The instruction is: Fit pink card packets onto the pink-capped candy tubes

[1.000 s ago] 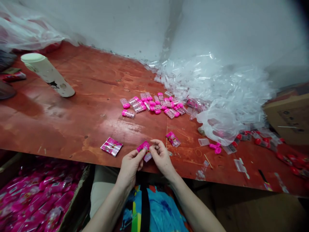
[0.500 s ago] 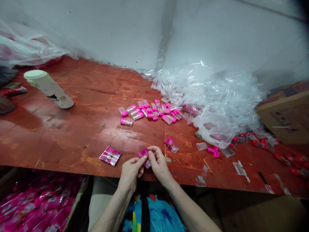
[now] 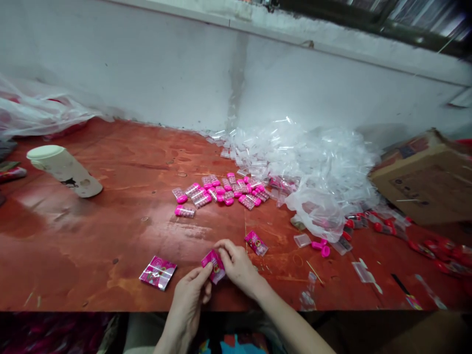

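Observation:
Near the table's front edge, my left hand pinches a small pink printed packet between thumb and fingers. My right hand has its fingers closed on the packet's upper right side. A stack of flat pink printed wrappers lies left of my hands, and another pink packet rests just beyond my right hand. Farther back sits a cluster of clear containers with pink caps and round pieces inside; one such container lies a little apart, nearer to me.
A pale tumbler stands at the left on the red table. Clear plastic pieces and bags are heaped at the back right, beside a cardboard box. Red-capped containers and a pink cap lie right.
The head view has tilted up, showing more wall and less of the pink packets below the table. The fingers of my right hand have shifted to the packet's upper edge.

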Demonstrator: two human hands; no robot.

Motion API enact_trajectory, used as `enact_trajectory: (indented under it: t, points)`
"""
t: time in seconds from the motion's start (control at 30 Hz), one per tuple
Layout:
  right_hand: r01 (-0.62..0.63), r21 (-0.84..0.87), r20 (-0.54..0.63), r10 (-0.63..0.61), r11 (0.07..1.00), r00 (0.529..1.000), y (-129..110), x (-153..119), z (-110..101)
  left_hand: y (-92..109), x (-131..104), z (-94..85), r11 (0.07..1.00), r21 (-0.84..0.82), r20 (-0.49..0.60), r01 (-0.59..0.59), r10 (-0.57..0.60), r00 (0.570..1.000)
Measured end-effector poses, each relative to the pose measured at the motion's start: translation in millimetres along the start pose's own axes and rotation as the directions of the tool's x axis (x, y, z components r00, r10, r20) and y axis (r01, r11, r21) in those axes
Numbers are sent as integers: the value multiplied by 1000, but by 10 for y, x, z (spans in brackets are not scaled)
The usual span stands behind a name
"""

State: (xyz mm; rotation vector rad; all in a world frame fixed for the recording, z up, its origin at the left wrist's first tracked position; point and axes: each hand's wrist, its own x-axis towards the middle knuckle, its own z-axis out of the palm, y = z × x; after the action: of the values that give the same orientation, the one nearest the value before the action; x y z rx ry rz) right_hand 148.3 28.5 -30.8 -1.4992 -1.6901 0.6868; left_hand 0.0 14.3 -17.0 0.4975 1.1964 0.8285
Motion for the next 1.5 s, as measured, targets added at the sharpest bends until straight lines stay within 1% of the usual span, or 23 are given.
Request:
enact_trajectory:
  t: [0.03,0.07,0.1,0.2,0.27,0.33,0.43,0.57,0.67,0.73,0.77,0.8,0.83,0.87,0.9,0.93,1.0,1.07,1.13,1.2,1.3,1.43,1.5]
  points:
    - [25,-159,-16,-28,987,999,51,130,-93,4,5,-18,1000,-5,-18,0,0,1000]
    - [0,-360,-59,-23,933,998,115,276,-192,9,7,-36,1000,-8,-35,0,0,999]
    - [-58,-438,-117,8,897,993,188,432,-290,17,5,-55,1000,-8,-48,-1,1,999]
    - [-218,-539,-249,93,813,964,427,857,-520,48,-27,-96,1000,-10,-68,-1,1,998]
    - [-282,-580,-291,130,764,948,554,1036,-591,72,-61,-106,1000,-23,-69,0,-2,998]
    - [-315,-606,-307,151,730,940,633,1119,-610,99,-93,-103,999,-52,-69,1,-4,998]
    - [-319,-624,-295,163,713,942,667,1128,-614,147,-122,-86,995,-98,-64,0,-6,998]
    - [-248,-605,-202,155,757,967,560,1036,-642,202,-118,-45,985,-174,-60,-19,9,998]
    - [-175,-532,-113,135,828,984,333,835,-632,212,-88,-10,966,-258,-63,-29,13,998]
    - [-129,-407,-34,126,904,991,124,604,-585,205,-61,8,949,-315,-82,-26,0,997]
    - [-112,-294,24,124,949,992,18,464,-546,199,-46,13,939,-342,-98,-26,-8,995]
    - [-142,-15,91,142,990,986,-82,317,-496,191,-32,16,930,-366,-114,-24,-19,993]
    - [-207,239,156,173,949,972,-168,170,-435,182,-19,16,922,-388,-126,-22,-29,992]
    - [-270,410,189,209,871,960,-236,30,-365,173,-8,13,913,-408,-130,-18,-38,991]
    - [-321,517,215,243,794,946,-283,-96,-289,165,0,8,904,-427,-129,-13,-47,991]
    - [-365,571,237,277,735,931,-310,-202,-211,158,6,3,895,-445,-121,-4,-56,991]
    - [-410,615,243,332,674,911,-314,-349,-67,147,8,-3,876,-481,-105,15,-74,992]
    - [-416,633,221,362,653,906,-286,-416,37,141,2,0,864,-503,-106,26,-92,990]
    - [-409,644,206,369,647,906,-264,-434,93,134,-7,15,863,-505,-104,26,-91,990]
    - [-420,648,224,368,636,903,-268,-435,113,124,-19,36,871,-490,-88,19,-71,994]
    - [-441,677,240,390,589,889,-314,-446,122,104,-48,60,912,-409,-20,30,-42,999]
    - [-449,728,279,374,518,885,-362,-484,144,76,-111,76,971,-225,129,74,-45,991]
    - [-439,713,288,342,547,894,-357,-502,145,53,-137,87,981,-174,165,85,-56,985]
